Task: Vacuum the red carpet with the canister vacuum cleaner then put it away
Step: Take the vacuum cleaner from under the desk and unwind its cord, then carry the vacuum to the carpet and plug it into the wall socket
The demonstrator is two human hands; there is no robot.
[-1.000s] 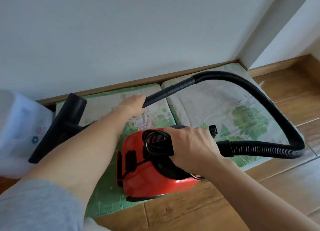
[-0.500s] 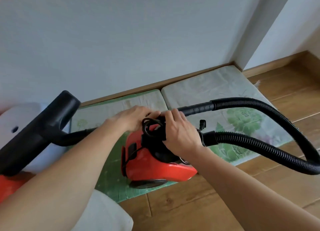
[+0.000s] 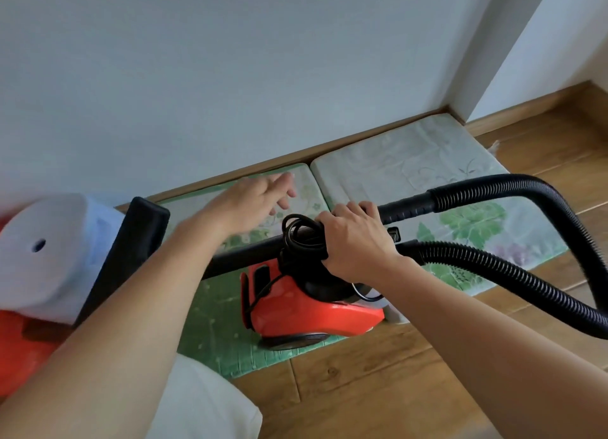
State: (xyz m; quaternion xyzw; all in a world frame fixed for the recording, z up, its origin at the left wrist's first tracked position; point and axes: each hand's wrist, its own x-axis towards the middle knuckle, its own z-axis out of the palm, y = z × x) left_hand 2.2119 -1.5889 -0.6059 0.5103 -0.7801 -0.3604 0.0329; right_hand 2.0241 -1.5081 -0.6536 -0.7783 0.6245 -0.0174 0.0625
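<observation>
No brand, label or writing can be read on anything here. The red canister vacuum cleaner (image 3: 306, 310) sits on a green floral floor mat (image 3: 214, 333) at the foot of the white wall (image 3: 230, 77), its front edge reaching over the mat's near border toward the wooden floor (image 3: 378, 389). The right hand (image 3: 355, 238) lies on top of the vacuum with its fingers (image 3: 348, 208) curled tight around the black wand (image 3: 404, 206) and the bundled black power cord (image 3: 301, 234) at the carry handle. The left hand (image 3: 253, 202) hovers just left of and behind the vacuum, palm down, its fingers (image 3: 283, 183) spread loosely and touching nothing, blurred by motion. The wand runs left from the vacuum to the black floor nozzle (image 3: 131, 248), which stands tilted on end. The corrugated black hose (image 3: 526, 274) leaves the vacuum to the right and loops back to the wand. A second, paler mat (image 3: 411, 162) lies right of and behind the vacuum, against the wall. Far left of the vacuum sits a white roll of material (image 3: 42, 251) above something red (image 3: 19, 350), too blurred to identify.
</observation>
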